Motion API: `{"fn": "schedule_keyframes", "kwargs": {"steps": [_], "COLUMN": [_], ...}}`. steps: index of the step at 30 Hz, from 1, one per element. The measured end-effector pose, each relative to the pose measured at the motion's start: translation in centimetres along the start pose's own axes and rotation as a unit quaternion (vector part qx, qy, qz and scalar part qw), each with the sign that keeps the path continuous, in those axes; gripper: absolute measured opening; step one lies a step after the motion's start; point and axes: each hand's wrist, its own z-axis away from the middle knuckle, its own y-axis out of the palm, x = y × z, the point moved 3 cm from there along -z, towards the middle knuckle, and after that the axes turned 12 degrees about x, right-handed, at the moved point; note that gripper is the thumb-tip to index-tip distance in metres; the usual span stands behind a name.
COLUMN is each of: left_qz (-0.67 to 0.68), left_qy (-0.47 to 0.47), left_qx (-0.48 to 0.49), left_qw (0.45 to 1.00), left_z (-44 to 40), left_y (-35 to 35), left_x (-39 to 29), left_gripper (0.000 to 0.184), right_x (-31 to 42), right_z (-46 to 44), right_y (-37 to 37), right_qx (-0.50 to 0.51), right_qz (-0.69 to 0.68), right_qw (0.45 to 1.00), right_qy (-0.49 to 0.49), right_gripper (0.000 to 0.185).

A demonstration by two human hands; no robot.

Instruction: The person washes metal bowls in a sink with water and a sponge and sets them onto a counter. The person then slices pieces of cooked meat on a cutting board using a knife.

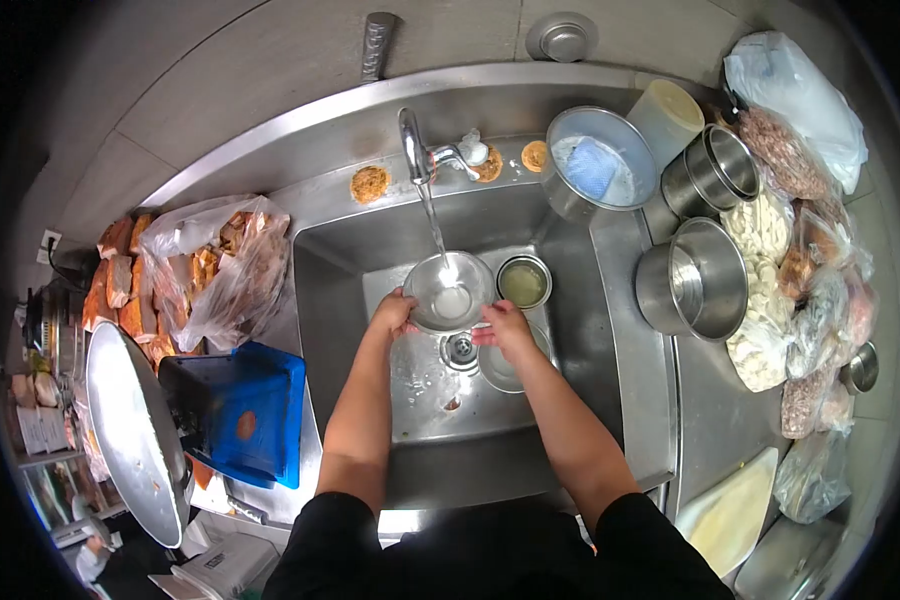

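We grasp a shiny, round bowl (451,292) at opposite sides with our left fingers (400,310) and right fingers (496,321), beneath the water stream (433,217) inside the smooth steel sink (585,330). Beside it stands a cylindrical metal cup (523,284); crinkled plastic bags (220,270) flank the sink.

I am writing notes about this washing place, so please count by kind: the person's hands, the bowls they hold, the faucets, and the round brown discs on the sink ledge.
Hands: 2, left hand and right hand
Held bowl: 1
Faucet: 1
Round brown discs: 3
Total: 7
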Motion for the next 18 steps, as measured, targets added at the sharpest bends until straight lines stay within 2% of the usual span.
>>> {"fn": "schedule_keyframes", "kwargs": {"steps": [3,5,7,8,10,11,13,14,15,16,17,18], "left_qz": [-0.132,-0.292,-0.514,-0.515,-0.601,-0.603,-0.624,-0.626,-0.641,-0.653,-0.655,-0.655], "left_qy": [-0.032,-0.013,0.063,0.061,0.125,0.125,0.264,0.264,0.31,0.356,0.355,0.375], "left_qx": [-0.063,-0.053,-0.07,-0.062,-0.073,-0.069,-0.131,-0.13,-0.134,-0.138,-0.138,-0.129], "left_qw": [0.989,0.955,0.853,0.853,0.786,0.785,0.724,0.722,0.689,0.654,0.653,0.643], "left_z": [-1.1,-1.3,-2.4,-2.1,-0.9,-0.7,0.9,1.5,2.5,3.6,4.3,5.0], "left_y": [0.9,3.0,5.2,6.6,9.7,10.2,11.4,11.7,12.0,12.4,12.4,12.6], "left_x": [-2.3,-5.6,-8.3,-9.2,-11.0,-10.8,-11.3,-11.1,-11.1,-11.1,-10.9,-10.9], "left_gripper": [0.047,0.043,0.039,0.039,0.034,0.034,0.033,0.033,0.035,0.037,0.037,0.039], "right_x": [0.5,-0.4,-1.6,-2.7,-4.2,-4.3,-4.2,-4.2,-4.3,-3.8,-3.0,-2.3], "right_z": [4.1,8.4,13.5,15.7,20.0,22.2,25.1,25.9,26.2,25.9,25.6,24.8], "right_y": [-1.3,-3.6,-6.1,-7.7,-9.9,-9.9,-9.3,-9.1,-8.9,-8.2,-7.3,-6.5], "right_qx": [-0.009,-0.015,-0.031,-0.048,-0.072,-0.08,-0.099,-0.115,-0.114,-0.108,-0.102,-0.1], "right_qz": [0.085,0.224,0.27,0.296,0.313,0.304,0.302,0.302,0.299,0.351,0.401,0.401], "right_qw": [0.996,0.974,0.961,0.953,0.947,0.949,0.948,0.946,0.947,0.928,0.903,0.903], "right_qy": [0.016,-0.039,-0.058,-0.049,-0.031,-0.023,-0.011,0.002,0.003,-0.055,-0.114,-0.116], "right_gripper": [0.031,0.031,0.032,0.03,0.027,0.026,0.025,0.025,0.025,0.025,0.025,0.025]}}
